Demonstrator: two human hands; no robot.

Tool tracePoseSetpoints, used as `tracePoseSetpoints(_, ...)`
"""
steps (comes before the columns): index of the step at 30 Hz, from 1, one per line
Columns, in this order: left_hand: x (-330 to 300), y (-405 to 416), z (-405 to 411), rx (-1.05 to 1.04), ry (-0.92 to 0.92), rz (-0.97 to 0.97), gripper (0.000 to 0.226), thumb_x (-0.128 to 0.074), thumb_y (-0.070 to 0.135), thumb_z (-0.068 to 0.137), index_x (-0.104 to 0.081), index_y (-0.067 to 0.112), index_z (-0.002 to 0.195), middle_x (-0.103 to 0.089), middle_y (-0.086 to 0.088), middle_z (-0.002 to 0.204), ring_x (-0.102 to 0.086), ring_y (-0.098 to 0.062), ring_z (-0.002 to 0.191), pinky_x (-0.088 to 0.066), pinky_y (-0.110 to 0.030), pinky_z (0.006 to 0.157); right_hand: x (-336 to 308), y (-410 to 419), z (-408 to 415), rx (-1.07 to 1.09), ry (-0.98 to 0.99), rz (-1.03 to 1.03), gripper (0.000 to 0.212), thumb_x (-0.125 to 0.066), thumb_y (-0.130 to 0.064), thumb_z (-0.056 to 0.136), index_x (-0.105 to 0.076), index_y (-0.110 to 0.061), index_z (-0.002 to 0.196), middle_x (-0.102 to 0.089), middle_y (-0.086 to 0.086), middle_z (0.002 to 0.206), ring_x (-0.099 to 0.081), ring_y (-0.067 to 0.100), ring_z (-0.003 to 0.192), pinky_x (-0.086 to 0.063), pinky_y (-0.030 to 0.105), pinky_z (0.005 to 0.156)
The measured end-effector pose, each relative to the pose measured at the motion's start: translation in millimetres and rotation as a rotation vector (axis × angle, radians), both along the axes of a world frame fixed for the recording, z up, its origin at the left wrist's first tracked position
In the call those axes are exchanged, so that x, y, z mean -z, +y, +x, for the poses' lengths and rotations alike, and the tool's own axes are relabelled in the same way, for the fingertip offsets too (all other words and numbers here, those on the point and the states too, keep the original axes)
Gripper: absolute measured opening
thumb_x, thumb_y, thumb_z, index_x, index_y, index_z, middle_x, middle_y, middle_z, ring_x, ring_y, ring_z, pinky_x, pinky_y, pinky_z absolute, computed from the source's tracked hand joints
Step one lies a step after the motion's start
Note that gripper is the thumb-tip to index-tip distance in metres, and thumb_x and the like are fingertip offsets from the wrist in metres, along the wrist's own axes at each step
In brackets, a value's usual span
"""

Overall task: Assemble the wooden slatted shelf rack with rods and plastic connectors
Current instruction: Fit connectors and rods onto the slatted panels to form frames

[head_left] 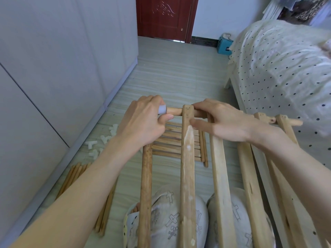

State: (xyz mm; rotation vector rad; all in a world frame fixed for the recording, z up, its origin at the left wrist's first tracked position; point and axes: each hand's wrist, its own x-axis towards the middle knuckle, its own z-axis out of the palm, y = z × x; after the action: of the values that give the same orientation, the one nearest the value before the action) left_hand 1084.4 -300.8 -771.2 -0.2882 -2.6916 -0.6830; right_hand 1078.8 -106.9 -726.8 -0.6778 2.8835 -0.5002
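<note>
The left hand (pixel 143 120) gripped a connector (pixel 162 109) on the rod (pixel 174 111) end (right hand (pixel 220 120) pinched the rod beside a slat (pixel 188 158)); bare floor (pixel 179 77) lay beyond.

Home bedroom: bed with cream polka-dot bedspread (pixel 279 68) on the right, tall white wardrobe panels (pixel 53 68) on the left, dark red carved wooden door (pixel 163 17) ahead, pale striped tile floor (pixel 177 72), small teal box (pixel 224 46) by the wall.
</note>
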Motion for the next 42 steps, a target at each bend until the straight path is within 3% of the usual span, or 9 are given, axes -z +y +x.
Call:
tracePoseSetpoints(3,0,-1,2,-0.008,-0.039,0.032,0.022,-0.058,0.036,0.089,-0.052,0.017,0.098,-0.049,0.002,0.089,-0.047,-0.019,0.084,-0.030,-0.029,0.072,0,4,-6,-0.017,0.025,0.055,0.033,-0.055,-0.030,0.087,-0.056,-0.024,0.120,-0.052,-0.005,0.103,-0.047,0.013,0.095,-0.032,0.024,0.079)
tracePoseSetpoints(5,-1,0,2,0.001,-0.078,0.086,0.021,-0.059,0.035,0.089,-0.050,0.019,0.099,-0.048,0.004,0.090,-0.047,-0.018,0.085,-0.030,-0.029,0.072,4,0,-7,-0.027,0.145,0.092,0.018,-0.057,-0.032,0.087,-0.060,-0.017,0.096,-0.052,-0.004,0.086,-0.049,0.019,0.083,-0.035,0.028,0.073)
tracePoseSetpoints(8,0,-2,0,0.021,-0.114,0.160,0.020,-0.059,0.036,0.088,-0.048,0.022,0.097,-0.046,0.010,0.087,-0.045,-0.014,0.085,-0.031,-0.025,0.065,12,-5,-7,0.009,0.271,0.007,0.022,-0.057,-0.025,0.089,-0.059,-0.006,0.078,-0.050,-0.001,0.073,-0.045,0.024,0.072,-0.038,0.035,0.069)
tracePoseSetpoints(11,3,-4,0,0.046,-0.106,0.155,0.023,-0.060,0.036,0.087,-0.050,0.019,0.098,-0.045,0.013,0.085,-0.042,-0.007,0.078,-0.028,-0.016,0.058,16,-7,-6,0.040,0.345,-0.043,0.021,-0.058,-0.023,0.089,-0.067,-0.004,0.087,-0.063,0.010,0.082,-0.054,0.030,0.080,-0.043,0.038,0.073)
tracePoseSetpoints(13,3,-5,-1,0.052,-0.101,0.143,0.025,-0.061,0.039,0.086,-0.049,0.020,0.096,-0.048,0.009,0.089,-0.043,-0.007,0.078,-0.028,-0.020,0.059,20,-9,-4,0.070,0.373,-0.068,0.020,-0.058,-0.024,0.089,-0.069,-0.008,0.092,-0.066,0.010,0.087,-0.057,0.032,0.085,-0.044,0.038,0.074)
tracePoseSetpoints(22,1,3,-1,-0.025,0.001,0.040,0.026,-0.059,0.039,0.087,-0.044,0.018,0.088,-0.046,0.004,0.083,-0.041,-0.016,0.079,-0.028,-0.027,0.063,29,-11,0,0.173,0.424,-0.098,0.016,-0.059,-0.027,0.088,-0.069,-0.015,0.093,-0.067,0.006,0.093,-0.058,0.033,0.090,-0.048,0.042,0.075)
tracePoseSetpoints(29,7,2,-1,-0.004,0.046,-0.101,0.030,-0.051,0.038,0.093,-0.056,0.009,0.099,-0.052,-0.003,0.086,-0.037,-0.014,0.081,-0.031,-0.028,0.067,33,-12,-3,0.181,0.404,-0.128,0.015,-0.060,-0.027,0.088,-0.070,-0.018,0.094,-0.069,0.005,0.092,-0.060,0.032,0.089,-0.049,0.042,0.075)
tracePoseSetpoints(35,9,-2,-1,0.014,0.056,-0.098,0.035,-0.049,0.040,0.093,-0.057,0.007,0.102,-0.057,-0.006,0.093,-0.037,-0.012,0.084,-0.030,-0.026,0.068,36,-15,-4,0.179,0.382,-0.132,0.015,-0.060,-0.027,0.088,-0.070,-0.017,0.093,-0.070,0.007,0.093,-0.061,0.033,0.089,-0.050,0.042,0.076)
tracePoseSetpoints(42,6,4,-1,-0.049,0.044,-0.055,0.042,-0.061,0.046,0.084,-0.060,0.007,0.101,-0.045,0.001,0.084,-0.038,-0.013,0.081,-0.027,-0.024,0.067,35,-15,-4,0.200,0.364,-0.138,0.016,-0.060,-0.030,0.088,-0.070,-0.021,0.095,-0.070,0.006,0.093,-0.061,0.033,0.090,-0.050,0.042,0.076)
